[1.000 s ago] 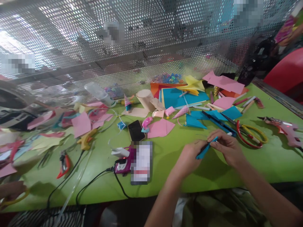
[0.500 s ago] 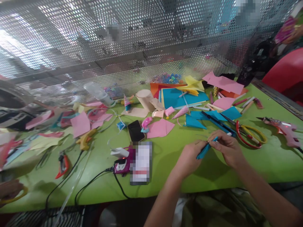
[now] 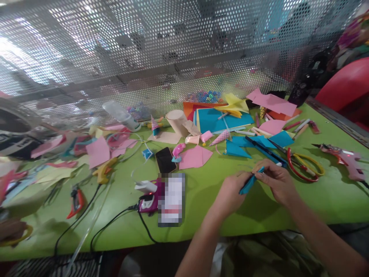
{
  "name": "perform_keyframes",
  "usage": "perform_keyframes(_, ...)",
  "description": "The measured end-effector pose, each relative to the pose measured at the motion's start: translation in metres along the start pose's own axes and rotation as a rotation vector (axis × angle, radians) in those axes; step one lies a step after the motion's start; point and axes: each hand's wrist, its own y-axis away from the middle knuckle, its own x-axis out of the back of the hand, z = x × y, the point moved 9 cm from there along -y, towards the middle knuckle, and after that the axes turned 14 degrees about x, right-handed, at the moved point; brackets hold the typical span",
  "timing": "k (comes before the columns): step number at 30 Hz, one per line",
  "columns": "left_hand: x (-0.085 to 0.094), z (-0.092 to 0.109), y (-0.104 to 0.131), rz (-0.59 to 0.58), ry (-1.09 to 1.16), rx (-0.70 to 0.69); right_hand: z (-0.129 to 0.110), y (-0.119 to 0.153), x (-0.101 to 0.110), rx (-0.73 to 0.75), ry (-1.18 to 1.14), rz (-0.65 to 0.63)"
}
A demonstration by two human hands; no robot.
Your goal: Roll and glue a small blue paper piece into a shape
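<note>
A small strip of blue paper [image 3: 247, 186], folded or rolled, is pinched between both of my hands just above the green table. My left hand [image 3: 232, 192] is closed on its lower end. Thumb and fingertips of my right hand [image 3: 275, 181] grip the upper end. A white tip shows behind the right fingers; what it belongs to is hidden. Past the right hand lie a dark blue-and-black cutter [image 3: 263, 149] and scissors with red and yellow handles [image 3: 307, 166]. Blue paper pieces [image 3: 236, 149] lie just beyond my hands.
A pink glue gun [image 3: 344, 159] lies at right, a yellow one [image 3: 104, 170] at left. Cables run from a purple power strip [image 3: 150, 202] beside a phone [image 3: 165, 160]. Another person's hand [image 3: 13, 231] holds yellow-handled scissors at far left. A perforated metal screen [image 3: 161, 57] stands behind.
My hands stay almost in place, with the right fingers shifting slightly on the blue paper. The other person's hand at far left has moved a little.
</note>
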Motion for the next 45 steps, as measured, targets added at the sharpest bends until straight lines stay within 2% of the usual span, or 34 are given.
perform_keyframes(5,-0.001,-0.005,-0.002,-0.038,0.215,0.051,0.000,-0.001,0.000,-0.001,-0.032,0.006)
perform_keyframes(12,-0.010,-0.018,-0.004,-0.230,0.810,0.198,-0.001,-0.003,0.002,-0.012,-0.115,0.088)
perform_keyframes(15,-0.012,-0.019,-0.002,-0.323,0.935,0.191,-0.002,-0.003,0.002,-0.021,-0.125,0.111)
perform_keyframes(18,-0.017,-0.019,-0.001,-0.387,0.955,0.191,-0.002,-0.003,0.005,-0.016,-0.115,0.132)
perform_keyframes(24,-0.014,-0.026,-0.006,-0.241,0.921,0.256,-0.004,-0.002,0.006,0.012,-0.053,0.108)
perform_keyframes(36,-0.014,-0.032,-0.010,-0.147,0.911,0.298,-0.014,-0.006,0.006,0.070,0.026,0.093)
perform_keyframes(45,-0.014,-0.032,-0.012,-0.110,0.875,0.279,-0.008,-0.004,0.005,0.055,-0.005,0.084)
